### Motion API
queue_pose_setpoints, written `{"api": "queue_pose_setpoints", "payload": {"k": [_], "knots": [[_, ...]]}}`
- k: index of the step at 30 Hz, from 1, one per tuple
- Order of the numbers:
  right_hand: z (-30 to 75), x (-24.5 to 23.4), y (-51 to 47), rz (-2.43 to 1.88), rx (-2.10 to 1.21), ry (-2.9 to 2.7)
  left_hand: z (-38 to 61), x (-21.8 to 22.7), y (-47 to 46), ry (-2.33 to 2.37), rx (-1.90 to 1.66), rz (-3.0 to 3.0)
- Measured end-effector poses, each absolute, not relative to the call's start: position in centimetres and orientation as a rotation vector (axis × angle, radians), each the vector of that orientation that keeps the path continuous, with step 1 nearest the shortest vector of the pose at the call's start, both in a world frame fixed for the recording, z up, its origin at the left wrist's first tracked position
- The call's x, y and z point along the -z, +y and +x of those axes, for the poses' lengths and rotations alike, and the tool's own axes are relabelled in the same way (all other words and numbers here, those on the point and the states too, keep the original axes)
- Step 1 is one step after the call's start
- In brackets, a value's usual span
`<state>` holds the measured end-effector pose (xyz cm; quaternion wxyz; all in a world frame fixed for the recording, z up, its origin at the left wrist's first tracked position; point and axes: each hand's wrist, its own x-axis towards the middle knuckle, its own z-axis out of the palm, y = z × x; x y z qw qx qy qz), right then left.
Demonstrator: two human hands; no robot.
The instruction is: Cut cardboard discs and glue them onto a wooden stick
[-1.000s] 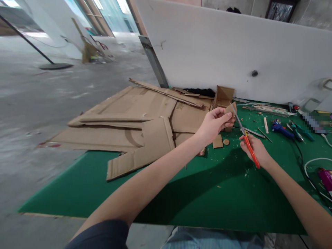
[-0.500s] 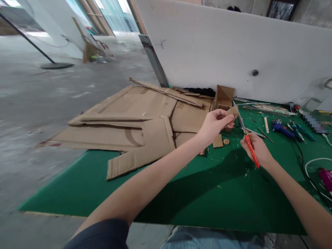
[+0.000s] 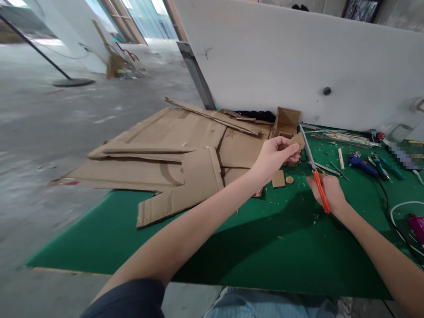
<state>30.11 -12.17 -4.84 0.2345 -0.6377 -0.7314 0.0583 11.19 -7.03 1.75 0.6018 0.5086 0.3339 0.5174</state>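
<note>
Between the thumb and fingers of my left hand [image 3: 276, 157] is a small cardboard piece [image 3: 297, 140], held up over the table. My right hand [image 3: 327, 192] grips scissors [image 3: 317, 176] with red-orange handles. Their blades point away from me and lie along the right edge of the cardboard piece; whether they are touching it I cannot tell. Below the left hand, a cardboard square [image 3: 278, 179] and a small cardboard disc [image 3: 289, 180] lie side by side on the green tabletop [image 3: 258, 247]. Just behind the left hand stands an open cardboard box [image 3: 287, 121], partly hidden.
Large cardboard sheets [image 3: 159, 137] cover the table's left side, some overhanging its edge. To the right lie a blue glue gun [image 3: 361, 163], pliers [image 3: 379, 165], a wooden stick [image 3: 341, 158] and cables [image 3: 394, 216]. A white panel [image 3: 281, 57] rises along the back.
The scissors' blades look closer together, and their tips have shifted slightly right. The cardboard piece stays in my left hand, which has hardly moved.
</note>
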Motion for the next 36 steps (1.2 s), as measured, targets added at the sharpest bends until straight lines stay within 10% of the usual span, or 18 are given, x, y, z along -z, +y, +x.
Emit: {"api": "queue_pose_setpoints", "payload": {"k": [21,36], "knots": [[31.0,6.5,-11.7,-1.529,-0.564,-1.87,11.4,-1.5,-6.8,0.751,-1.235,1.132],[30.6,4.9,-12.0,-1.837,-0.049,-2.025,11.1,-1.6,-6.8,0.784,-1.241,1.284]]}}
